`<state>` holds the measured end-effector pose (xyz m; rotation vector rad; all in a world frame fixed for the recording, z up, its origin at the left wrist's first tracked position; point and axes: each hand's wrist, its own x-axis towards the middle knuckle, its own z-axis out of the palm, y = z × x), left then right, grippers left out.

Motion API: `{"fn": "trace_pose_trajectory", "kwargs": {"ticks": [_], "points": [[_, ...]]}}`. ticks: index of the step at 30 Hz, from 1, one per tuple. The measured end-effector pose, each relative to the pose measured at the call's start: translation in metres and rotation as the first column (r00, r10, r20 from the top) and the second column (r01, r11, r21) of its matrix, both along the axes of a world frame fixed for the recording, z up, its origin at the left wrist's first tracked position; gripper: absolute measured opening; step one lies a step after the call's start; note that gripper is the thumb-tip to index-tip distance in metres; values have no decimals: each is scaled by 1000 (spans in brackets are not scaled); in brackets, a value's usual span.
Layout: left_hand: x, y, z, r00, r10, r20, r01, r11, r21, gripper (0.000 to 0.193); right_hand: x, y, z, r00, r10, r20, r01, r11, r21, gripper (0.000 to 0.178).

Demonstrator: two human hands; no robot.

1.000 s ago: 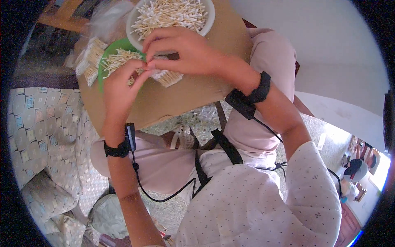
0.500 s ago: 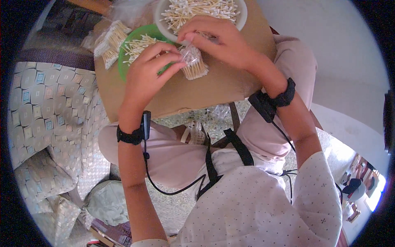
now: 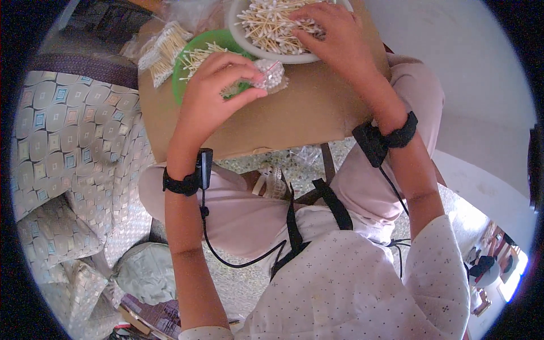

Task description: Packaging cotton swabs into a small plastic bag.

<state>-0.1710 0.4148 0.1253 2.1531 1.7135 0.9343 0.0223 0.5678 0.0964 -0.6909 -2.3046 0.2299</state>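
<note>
My left hand [image 3: 224, 82] pinches the edge of a small clear plastic bag [image 3: 271, 75] packed with cotton swabs, their white tips turned up. It holds the bag at the right side of a green bowl [image 3: 180, 85], where loose cotton swabs [image 3: 197, 59] lie. Over the large white bowl [image 3: 241, 42] at the far side, my right hand [image 3: 337, 37] is open, with thumb and fingers apart. Its fingertips are at the heap of cotton swabs [image 3: 272, 25] in that bowl; whether they touch any I cannot tell.
Brown cardboard [image 3: 294, 119] forms the work surface across my lap. Filled packs of cotton swabs [image 3: 167, 51] lie at its far left, beside crumpled clear plastic [image 3: 195, 14]. Patterned fabric [image 3: 68, 141] drapes on the left. Black wristbands with cables [image 3: 207, 232] run along both forearms.
My right hand has let go of the bag and moved up and right to the white bowl. The bag has tilted in my left hand, so the swab tips now face up.
</note>
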Motion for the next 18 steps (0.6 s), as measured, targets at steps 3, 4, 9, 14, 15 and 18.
{"fn": "trace_pose_trajectory", "kwargs": {"ticks": [3, 4, 9, 14, 15, 18], "points": [[1, 0, 4, 991, 125, 48, -128, 990, 52, 19, 2, 2, 6, 994, 53, -96, -71, 978, -194, 20], [0, 0, 4, 991, 125, 49, -128, 990, 53, 19, 2, 4, 4, 994, 52, -96, -70, 979, -194, 20], [-3, -1, 4, 974, 208, 89, -218, 968, 120, 23, -3, 7, 3, 935, -51, -350, 2, 990, -141, 16], [5, 1, 9, 934, 285, 215, -314, 942, 116, 27, -4, -10, 15, 953, 2, -303, -76, 970, -232, 15], [10, 2, 11, 906, 304, 294, -344, 934, 93, 28, -7, -13, 12, 910, 112, -398, -233, 934, -270, 12], [24, -3, 22, 889, 325, 323, -324, 944, -58, 21, -4, -18, 14, 898, 386, -210, -399, 916, -23, 16]]}}
